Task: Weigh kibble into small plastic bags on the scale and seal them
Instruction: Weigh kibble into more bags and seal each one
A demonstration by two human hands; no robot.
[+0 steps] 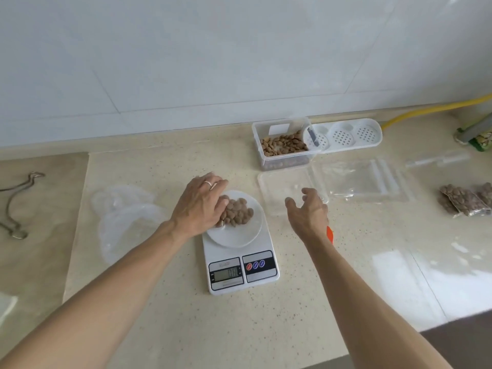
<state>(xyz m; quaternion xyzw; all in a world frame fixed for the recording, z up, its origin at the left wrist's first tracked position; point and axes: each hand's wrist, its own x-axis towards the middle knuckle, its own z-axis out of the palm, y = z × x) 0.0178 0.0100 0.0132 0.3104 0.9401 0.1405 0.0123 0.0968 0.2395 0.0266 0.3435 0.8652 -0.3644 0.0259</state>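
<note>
Both hands are seen reaching forward over the pale speckled countertop (165, 302). The left hand (198, 206), with a ring on one finger, is laid palm down on the pile of brown kibble (238, 211) on the round white platform of the scale (239, 251); its fingertips are curled into the pile, but whether any pieces are pinched cannot be told. The right hand (308, 210) is held loosely spread, with nothing in it, over the near edge of a clear plastic lid (286, 186) that lies flat just right of the scale. A small orange object (330, 234) is partly hidden behind the right wrist.

The scale is placed near the middle of the countertop, with its display and buttons facing the near edge; the reading is too blurred to be made out. Behind the lid, near the back edge by the wall, a clear container (283, 145) partly filled with kibble is seen, touching a white perforated tray (348, 135). Empty zip bags (372, 179) are stacked flat to the right of the lid, and filled bags of kibble (464, 201) lie toward the right edge. Crumpled clear plastic (119, 211) is spread left of the scale, and a bent metal wire piece (16, 206) lies at the far left.
</note>
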